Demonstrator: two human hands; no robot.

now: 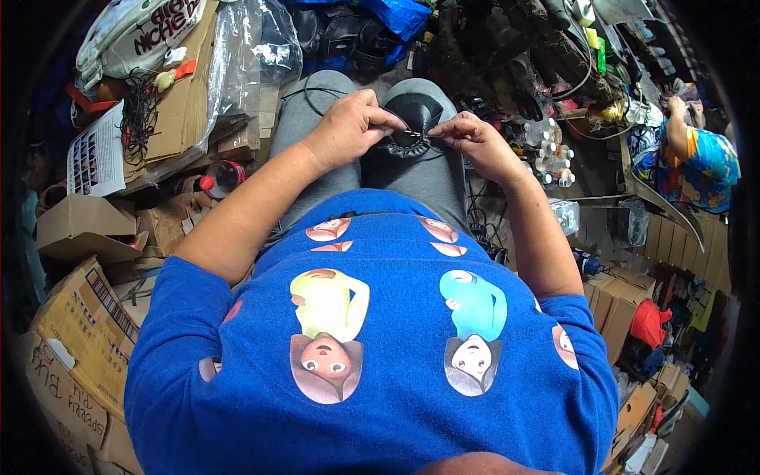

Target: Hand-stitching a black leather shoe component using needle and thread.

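Observation:
A black leather shoe upper (413, 119) with a gathered, puckered front edge rests over my right knee. My left hand (358, 131) is closed at its left side, thumb and forefinger pinched near the puckered edge. A dark thread (307, 89) loops out beside this hand over my left knee. At the left fingertips shows a thin, light, needle-like sliver (411, 133), too small to tell for sure. My right hand (476, 144) pinches close to the right side of the same edge; what lies between its fingertips is too small to make out.
Flattened cardboard (178, 103) and clear plastic sheeting (249, 55) lie at the left, near a red-capped bottle (222, 180) and an open carton (87, 226). Several small bottles (550, 150) stand right of my knees. Another person in a bright patterned garment (701, 170) is at the far right.

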